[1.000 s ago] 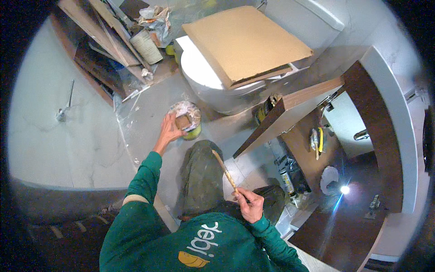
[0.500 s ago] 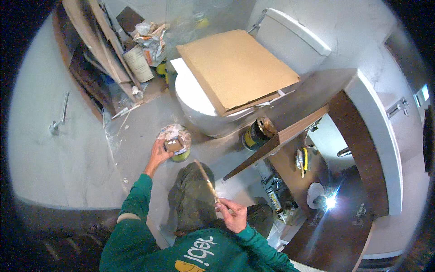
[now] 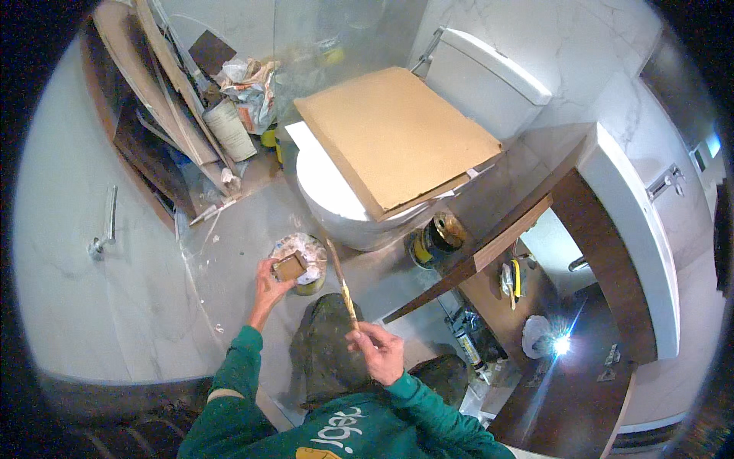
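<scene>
In my left hand (image 3: 269,289) is a small, square brown box-like piece (image 3: 290,268), pinched at its left side between thumb and fingers. It is over the near side of a can (image 3: 310,246) whose top is smeared white and pinkish; whether the two touch I cannot tell. My right hand (image 3: 378,350) grips the lower end of a thin wooden stick (image 3: 343,287), yellowish near the fingers and darker toward its far tip. That tip points away from me, just right of the can, and looks free of it.
A cardboard sheet (image 3: 397,138) covers the toilet (image 3: 336,172) ahead. Beside it stands a dark open can (image 3: 436,239). On the right, a brown vanity cabinet (image 3: 501,237) has a bright lamp (image 3: 562,346) inside, with a sealant tube (image 3: 468,348) nearby. Boards (image 3: 145,84) lean at far left.
My right hand has moved left and slightly forward, bringing the stick nearer the can. My left hand has drawn the brown piece slightly toward me relative to the can. The whole view has shifted a little.
</scene>
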### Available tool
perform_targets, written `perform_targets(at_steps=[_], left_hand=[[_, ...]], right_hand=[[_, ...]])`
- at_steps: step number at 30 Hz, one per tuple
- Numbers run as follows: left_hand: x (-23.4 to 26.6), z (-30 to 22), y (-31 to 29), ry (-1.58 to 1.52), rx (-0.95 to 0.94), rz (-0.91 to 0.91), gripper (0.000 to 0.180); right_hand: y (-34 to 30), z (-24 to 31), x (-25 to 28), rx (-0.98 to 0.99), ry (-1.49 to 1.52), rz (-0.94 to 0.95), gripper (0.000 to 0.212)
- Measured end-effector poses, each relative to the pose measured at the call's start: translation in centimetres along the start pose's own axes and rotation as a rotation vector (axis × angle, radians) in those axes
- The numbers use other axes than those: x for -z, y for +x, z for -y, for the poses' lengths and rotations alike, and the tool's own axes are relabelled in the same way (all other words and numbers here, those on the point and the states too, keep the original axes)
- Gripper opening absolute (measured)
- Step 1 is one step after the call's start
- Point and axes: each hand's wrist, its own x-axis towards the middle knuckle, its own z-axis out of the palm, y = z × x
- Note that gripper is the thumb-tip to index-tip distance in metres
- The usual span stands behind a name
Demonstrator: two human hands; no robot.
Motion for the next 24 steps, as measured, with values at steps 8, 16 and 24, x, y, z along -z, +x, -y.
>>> perform_targets(at_steps=[8,16,24], left_hand=[[9.1,-8.0,4.7,0.008,-0.068,-0.207,0.063],[8.5,-20.3,17.1,-0.022,-0.469,-0.117,0.066],[-5.6,-27.7,26.2,-0.207,-0.354,0.092,0.081]], right_hand=[[6.6,2.7,-1.6,0.099,0.177,-0.168,0.025],[16.7,7.4,-2.4,0.31,0.267,-0.526,0.024],[24.3,8.8,1.4,0.352,0.141,-0.859,0.02]])
